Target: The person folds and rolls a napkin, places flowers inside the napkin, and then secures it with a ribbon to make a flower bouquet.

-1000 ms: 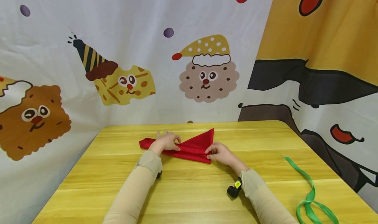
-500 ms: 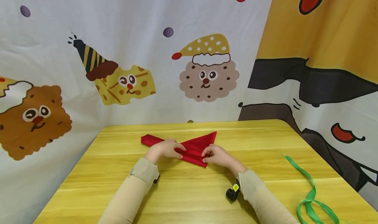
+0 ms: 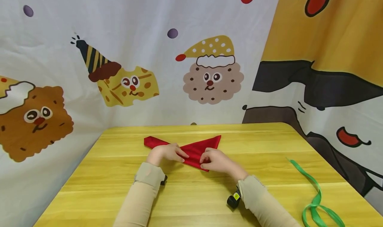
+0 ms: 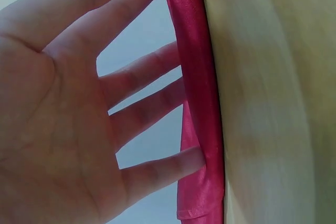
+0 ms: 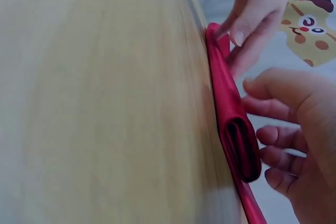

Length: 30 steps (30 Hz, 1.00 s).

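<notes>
A shiny red scarf (image 3: pixel 194 150) lies on the table, folded into a strip with a pointed corner at the right rear. Its narrow end sticks out left of my left hand (image 3: pixel 166 153). That hand rests on the scarf's middle, and in the left wrist view its fingers (image 4: pixel 152 174) reach spread and fairly straight to the cloth. Over the right part of the scarf is my right hand (image 3: pixel 216 160). The right wrist view shows its fingers (image 5: pixel 283 158) loosely bent beside the rolled layers, the thumb apart from them. Whether those fingertips press the cloth I cannot tell.
A curled green ribbon (image 3: pixel 315 200) lies at the right of the wooden table (image 3: pixel 191 197). Behind the table hangs a curtain (image 3: pixel 167 110) printed with cartoon figures. A small black camera (image 3: pixel 233 200) is strapped at the right wrist.
Both hands have moved slightly nearer the table's front, the right one also leftward. The scarf's right part has shifted a little toward the front, and its left end has tilted upward.
</notes>
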Tool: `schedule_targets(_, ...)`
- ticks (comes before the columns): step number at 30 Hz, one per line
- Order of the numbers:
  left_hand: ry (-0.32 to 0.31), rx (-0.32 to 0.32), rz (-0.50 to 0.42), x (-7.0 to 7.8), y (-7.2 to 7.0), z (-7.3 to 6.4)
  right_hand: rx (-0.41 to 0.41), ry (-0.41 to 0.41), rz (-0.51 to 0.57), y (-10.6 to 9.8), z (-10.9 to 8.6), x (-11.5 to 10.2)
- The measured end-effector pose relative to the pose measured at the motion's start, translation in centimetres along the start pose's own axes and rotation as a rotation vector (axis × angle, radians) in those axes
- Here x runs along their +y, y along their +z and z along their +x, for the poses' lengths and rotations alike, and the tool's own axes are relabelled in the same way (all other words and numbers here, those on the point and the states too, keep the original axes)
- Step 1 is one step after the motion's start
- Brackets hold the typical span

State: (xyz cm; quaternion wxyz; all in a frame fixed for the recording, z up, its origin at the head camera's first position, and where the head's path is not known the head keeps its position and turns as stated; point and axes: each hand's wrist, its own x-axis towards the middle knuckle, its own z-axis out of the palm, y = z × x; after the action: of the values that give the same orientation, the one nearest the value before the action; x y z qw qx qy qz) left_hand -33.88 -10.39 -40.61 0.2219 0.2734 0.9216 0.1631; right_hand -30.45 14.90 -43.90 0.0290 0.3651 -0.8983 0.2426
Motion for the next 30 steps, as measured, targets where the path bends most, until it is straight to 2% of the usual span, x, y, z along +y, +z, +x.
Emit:
schedule_targets(5, -0.005, 0.005, -0.027, 0.1, 0.0, 0.0, -0.013, -0.034, 0.063, 0.4, 0.3, -0.3)
schedule_targets(11, 0.004, 0.019, -0.044, -0.1, 0.3, -0.1, -0.081, -0.010, 0.156, 0.5, 0.3, 0.3)
schedule_targets(17, 0.013, 0.025, -0.044, -0.3, 0.6, -0.2, -0.146, -0.012, 0.149, 0.7, 0.3, 0.9)
schedule_targets(22, 0.007, 0.028, -0.045, -0.3, 0.5, -0.2, -0.147, -0.028, 0.138, 0.8, 0.4, 1.1)
schedule_targets(30, 0.017, 0.031, -0.024, -0.6, 0.4, 0.1, -0.135, 0.027, 0.192, 1.2, 0.6, 1.4)
